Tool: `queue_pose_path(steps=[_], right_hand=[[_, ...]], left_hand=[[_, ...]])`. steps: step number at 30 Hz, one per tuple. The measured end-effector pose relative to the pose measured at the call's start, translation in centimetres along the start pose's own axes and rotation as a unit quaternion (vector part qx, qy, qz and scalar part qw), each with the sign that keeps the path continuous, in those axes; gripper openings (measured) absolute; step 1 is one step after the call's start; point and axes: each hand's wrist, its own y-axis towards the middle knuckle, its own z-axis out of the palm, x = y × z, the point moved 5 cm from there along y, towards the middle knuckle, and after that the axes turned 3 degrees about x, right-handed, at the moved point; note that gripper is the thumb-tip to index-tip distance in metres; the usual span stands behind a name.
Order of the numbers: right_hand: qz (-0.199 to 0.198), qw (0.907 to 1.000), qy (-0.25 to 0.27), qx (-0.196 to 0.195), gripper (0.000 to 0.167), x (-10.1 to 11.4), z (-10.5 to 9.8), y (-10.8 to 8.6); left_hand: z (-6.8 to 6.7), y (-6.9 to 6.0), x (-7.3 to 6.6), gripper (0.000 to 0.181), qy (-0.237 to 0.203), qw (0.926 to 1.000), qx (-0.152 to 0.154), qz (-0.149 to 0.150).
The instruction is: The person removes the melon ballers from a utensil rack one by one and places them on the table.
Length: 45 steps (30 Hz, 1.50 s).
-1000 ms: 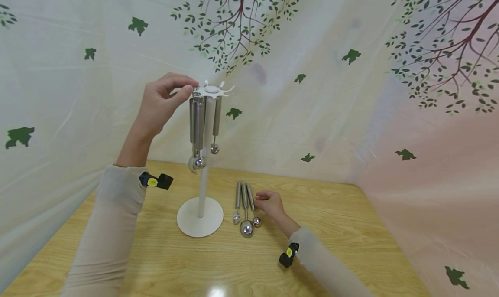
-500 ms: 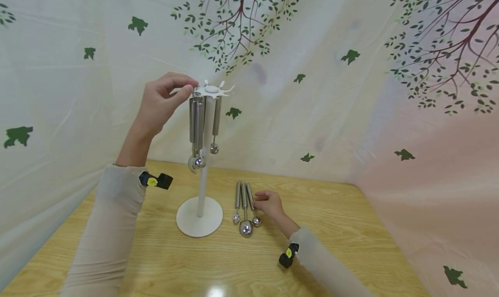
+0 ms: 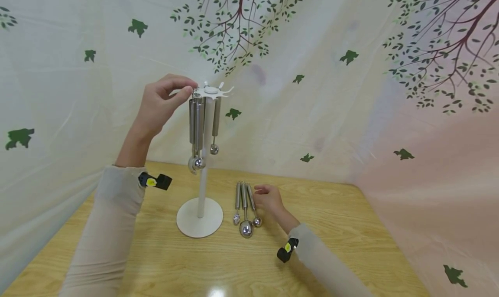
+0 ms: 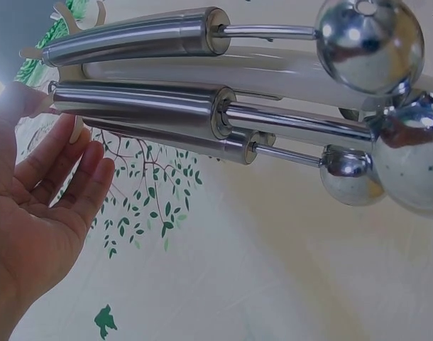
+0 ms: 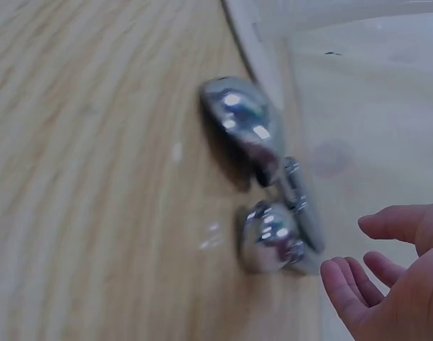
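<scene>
My left hand point(image 3: 161, 99) pinches the left edge of the white utensil stand's point(image 3: 202, 180) top, thumb and forefinger at a hook. Several steel melon ballers point(image 3: 199, 125) hang from that top by their handles, round scoops downward; the left wrist view shows hanging scoops point(image 4: 369, 42) close up. On the table right of the stand lie 3 steel scoops side by side: a small one point(image 3: 237, 201) at left, a large-bowled scoop point(image 3: 246, 228) in the middle and a melon baller point(image 3: 256, 221) at right. Beside the right one's handle is my right hand point(image 3: 270, 200), loosely bent with nothing visible between its fingers point(image 5: 341, 284).
The stand's round white base point(image 3: 199, 230) rests on the wood-grain table point(image 3: 331, 245). Behind the table, and along its left and right sides, hangs a pale sheet point(image 3: 269, 128) printed with leaves and branches. Each sleeve cuff carries a small black camera point(image 3: 163, 182).
My right hand has shifted slightly up and away from the right melon baller's handle, its fingers a little more apart. The left hand stays at the stand's top.
</scene>
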Motion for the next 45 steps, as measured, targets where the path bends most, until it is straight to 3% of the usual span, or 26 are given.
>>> queue_pose_path(steps=[5, 10, 17, 26, 35, 45], right_hand=[[-0.034, 0.9991, 0.019, 0.017, 0.035, 2.8, 0.2, 0.2], [-0.113, 0.9921, 0.028, 0.048, 0.033, 7.3, 0.5, 0.0], [-0.237, 0.9662, 0.014, 0.099, 0.034, 14.6, 1.3, -1.3], [-0.307, 0.9354, 0.076, 0.157, 0.039, 21.8, 2.6, -3.7], [-0.345, 0.9117, 0.115, 0.191, 0.041, 25.4, 4.2, -5.1], [-0.357, 0.9119, 0.113, 0.169, 0.045, 26.3, 5.6, -5.5]], left_hand=[[-0.1, 0.0, 0.1, 0.019, 0.003, 1.0000, -0.002, -0.004], [0.0, 0.0, 0.2, 0.018, -0.006, 1.0000, -0.001, -0.003], [0.0, 0.0, 0.1, 0.018, -0.013, 0.9999, 0.000, -0.001], [0.0, 0.0, 0.0, 0.018, -0.012, 0.9999, 0.000, -0.008], [0.0, 0.0, -0.1, 0.018, -0.010, 0.9999, 0.000, -0.007], [0.0, -0.1, -0.1, 0.019, 0.000, 1.0000, 0.000, -0.009]])
